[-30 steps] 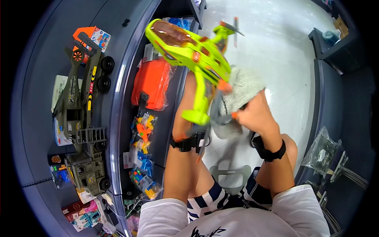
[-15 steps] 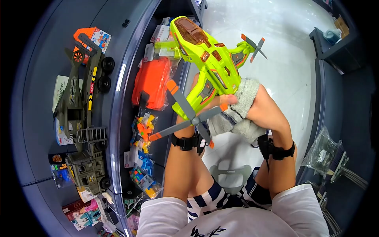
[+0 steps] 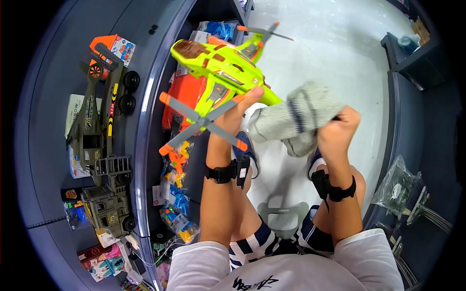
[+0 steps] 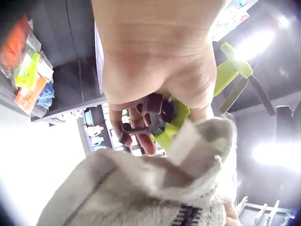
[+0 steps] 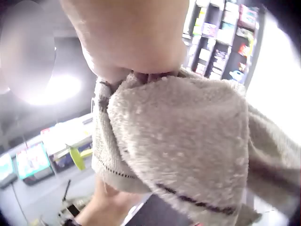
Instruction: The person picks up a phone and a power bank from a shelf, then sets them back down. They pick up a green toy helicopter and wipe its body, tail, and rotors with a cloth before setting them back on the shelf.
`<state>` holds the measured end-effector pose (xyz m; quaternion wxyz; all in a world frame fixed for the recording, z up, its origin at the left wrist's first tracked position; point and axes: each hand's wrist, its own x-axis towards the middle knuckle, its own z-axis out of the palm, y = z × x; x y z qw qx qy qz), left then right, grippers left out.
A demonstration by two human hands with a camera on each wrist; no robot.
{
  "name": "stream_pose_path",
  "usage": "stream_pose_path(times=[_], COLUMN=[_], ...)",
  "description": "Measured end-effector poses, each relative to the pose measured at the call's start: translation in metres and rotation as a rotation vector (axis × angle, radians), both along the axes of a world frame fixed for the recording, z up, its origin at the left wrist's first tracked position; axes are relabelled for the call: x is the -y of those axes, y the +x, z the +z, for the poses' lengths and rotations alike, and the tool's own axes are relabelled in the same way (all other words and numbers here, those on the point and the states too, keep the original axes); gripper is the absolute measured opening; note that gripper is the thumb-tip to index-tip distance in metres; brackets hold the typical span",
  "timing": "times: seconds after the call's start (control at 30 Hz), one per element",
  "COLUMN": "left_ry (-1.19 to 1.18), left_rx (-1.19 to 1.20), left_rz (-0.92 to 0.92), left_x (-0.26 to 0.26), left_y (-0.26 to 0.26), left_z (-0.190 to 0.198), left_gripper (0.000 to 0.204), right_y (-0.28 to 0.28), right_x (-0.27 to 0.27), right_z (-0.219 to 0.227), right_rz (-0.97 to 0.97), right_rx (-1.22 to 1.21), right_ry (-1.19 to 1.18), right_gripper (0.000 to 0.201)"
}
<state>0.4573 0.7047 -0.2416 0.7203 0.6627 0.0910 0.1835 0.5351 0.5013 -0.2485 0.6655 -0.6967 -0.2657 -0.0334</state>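
Note:
A lime-green toy aircraft with brown windows and grey, orange-tipped rotors is held up by my left hand. The thumb lies on top near its tail, and in the left wrist view the fingers curl beneath, beside dark wheels. My right hand, fingers curled, grips a grey terry towel with a dark stripe. The bunched towel reaches left toward the tail of the aircraft and overlaps the left hand's edge in the left wrist view. In the right wrist view the towel hides most of the right fingers.
At left, a shelf bears a dark-green toy helicopter and a military truck. On the lower shelf lie a bagged orange case and small bagged toys. A stool stands below on the pale floor. Dark shelving runs along the right.
The aircraft has turned and shifted left over the shelf edge with my left hand. My right hand has drawn the towel from beneath the aircraft out to the right.

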Motion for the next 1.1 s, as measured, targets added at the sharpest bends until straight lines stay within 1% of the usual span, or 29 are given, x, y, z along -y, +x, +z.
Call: stream_pose_path(times=[0.03,0.1,0.13,0.17,0.2,0.23,0.3,0.33,0.37,0.43,0.47,0.5,0.57,0.6,0.63,0.7,0.77,0.8,0.83,0.9,0.97,1.0,1.03,1.1], left_ry=[0.011,0.023,0.000,-0.022,-0.029,-0.030,-0.207,-0.192,-0.195,-0.386,-0.419,-0.423,-0.444,-0.449,-0.450,-0.399,-0.432,-0.413,-0.394,-0.380,-0.364,-0.336,-0.308,-0.300], left_rx=[0.035,0.068,0.115,0.163,0.157,0.155,0.200,0.266,0.265,0.362,0.350,0.349,0.382,0.414,0.411,0.341,0.338,0.330,0.323,0.311,0.296,0.274,0.251,0.241], left_rz=[0.031,0.062,0.102,0.142,0.226,0.231,0.398,0.343,0.349,0.217,0.210,0.212,0.039,-0.008,-0.009,-0.092,-0.096,-0.100,-0.104,-0.078,-0.052,-0.054,-0.059,-0.051], left_x=[-0.004,-0.010,-0.013,-0.016,-0.020,-0.023,-0.028,-0.029,-0.031,-0.032,-0.030,-0.028,-0.026,-0.019,-0.014,-0.008,-0.011,-0.014,-0.015,-0.012,-0.010,-0.010,-0.009,-0.009], left_y=[-0.001,-0.003,-0.004,-0.005,-0.007,-0.008,-0.009,-0.008,-0.009,-0.010,-0.009,-0.008,-0.005,0.001,0.003,0.005,0.009,0.011,0.011,0.011,0.011,0.011,0.011,0.013], left_z=[-0.001,-0.001,0.001,0.001,-0.001,-0.001,-0.002,0.000,0.001,0.002,0.001,-0.001,-0.008,-0.007,-0.006,-0.005,-0.010,-0.012,-0.012,-0.010,-0.007,-0.006,-0.006,-0.008], left_gripper=[0.041,0.041,0.042,0.042,0.045,0.045,0.047,0.048,0.048,0.049,0.050,0.050,0.051,0.053,0.053,0.058,0.059,0.058,0.058,0.058,0.057,0.058,0.058,0.058], right_y=[0.005,0.013,0.015,0.014,0.012,0.007,0.005,0.006,0.009,0.012,0.009,0.004,-0.012,-0.019,-0.025,-0.030,-0.028,-0.032,-0.033,-0.033,-0.026,-0.025,-0.024,-0.025], right_x=[0.003,0.006,0.019,0.040,0.058,0.068,0.085,0.087,0.087,0.077,0.070,0.062,0.046,0.038,0.030,0.013,-0.005,-0.016,-0.016,-0.018,-0.017,-0.016,-0.015,-0.017], right_z=[-0.007,-0.019,-0.036,-0.065,-0.079,-0.082,-0.086,-0.083,-0.079,-0.071,-0.067,-0.065,-0.061,-0.059,-0.059,-0.063,-0.062,-0.041,-0.039,-0.034,-0.021,-0.011,-0.003,0.007], right_rz=[0.000,0.017,0.137,0.294,0.359,0.356,0.348,0.343,0.341,0.354,0.373,0.398,0.461,0.491,0.517,0.541,0.544,0.511,0.511,0.319,0.327,0.324,0.317,0.292], right_rx=[0.000,-0.302,-0.417,-0.613,-0.725,-0.724,-0.702,-0.677,-0.657,-0.637,-0.650,-0.667,-0.738,-0.768,-0.793,-0.832,-0.718,-0.495,-0.495,-0.499,-0.474,-0.401,-0.329,-0.332], right_ry=[0.000,0.579,0.635,0.769,0.819,0.821,0.812,0.795,0.783,0.750,0.742,0.729,0.705,0.682,0.655,0.593,0.548,0.561,0.560,0.314,0.319,0.263,0.208,0.192], right_gripper=[0.011,0.013,0.022,0.029,0.030,0.030,0.031,0.031,0.031,0.032,0.033,0.034,0.035,0.036,0.036,0.038,0.039,0.043,0.043,0.052,0.050,0.038,0.032,0.030])
